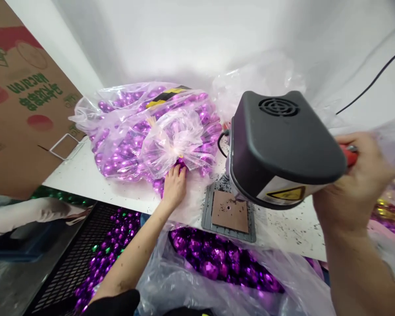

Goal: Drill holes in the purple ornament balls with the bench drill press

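My left hand (175,186) has its fingers curled on shiny purple beads (158,186) at the front of a clear plastic bag (131,127). The bag is full of purple bead strings, and its gathered plastic bunches just above my fingers. My right hand (352,188) is wrapped round the red handle (350,153) at the right side of a black bench machine (283,136). This machine has a round vent on top and a yellow warning label. Below it a brown square plate (230,210) with a small hole lies on a grey base (210,208).
A large cardboard box (23,101) stands at the left. Purple beads (217,259) lie in an open plastic bag at the table's front edge. More beads fill a black mesh crate (66,250). Another person's sleeve (19,215) shows at the left; a black cable (371,81) hangs at right.
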`<action>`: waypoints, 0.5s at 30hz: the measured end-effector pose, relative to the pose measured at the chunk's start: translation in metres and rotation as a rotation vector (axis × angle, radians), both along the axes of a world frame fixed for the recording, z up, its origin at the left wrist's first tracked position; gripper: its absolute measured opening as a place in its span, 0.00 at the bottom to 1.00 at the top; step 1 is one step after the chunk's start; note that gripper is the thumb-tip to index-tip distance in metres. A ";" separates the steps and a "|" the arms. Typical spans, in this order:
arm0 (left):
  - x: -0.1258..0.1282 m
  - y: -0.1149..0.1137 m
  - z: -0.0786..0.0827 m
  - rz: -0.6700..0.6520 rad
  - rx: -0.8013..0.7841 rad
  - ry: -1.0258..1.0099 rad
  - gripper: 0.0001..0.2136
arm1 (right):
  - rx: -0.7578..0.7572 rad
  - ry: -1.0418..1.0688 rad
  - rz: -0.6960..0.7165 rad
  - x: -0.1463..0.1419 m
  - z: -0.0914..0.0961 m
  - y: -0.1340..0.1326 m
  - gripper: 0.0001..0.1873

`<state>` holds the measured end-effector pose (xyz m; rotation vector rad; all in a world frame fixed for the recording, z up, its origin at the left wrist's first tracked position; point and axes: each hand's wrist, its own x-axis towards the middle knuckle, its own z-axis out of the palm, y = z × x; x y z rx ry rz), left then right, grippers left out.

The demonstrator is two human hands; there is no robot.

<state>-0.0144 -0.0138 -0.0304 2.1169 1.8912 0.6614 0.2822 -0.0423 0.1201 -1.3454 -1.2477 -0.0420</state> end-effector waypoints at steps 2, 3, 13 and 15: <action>-0.007 0.027 -0.003 0.025 -0.021 0.052 0.18 | -0.014 0.004 0.022 -0.001 0.002 -0.002 0.15; -0.010 0.034 -0.003 0.015 -0.032 0.045 0.17 | -0.017 0.005 0.033 -0.002 0.003 -0.003 0.16; 0.009 -0.044 0.012 -0.196 -0.696 -1.256 0.28 | -0.023 0.020 0.059 -0.004 0.005 -0.005 0.20; 0.021 -0.057 0.008 -0.193 -0.801 -1.391 0.28 | -0.021 0.019 0.048 -0.004 0.005 -0.005 0.20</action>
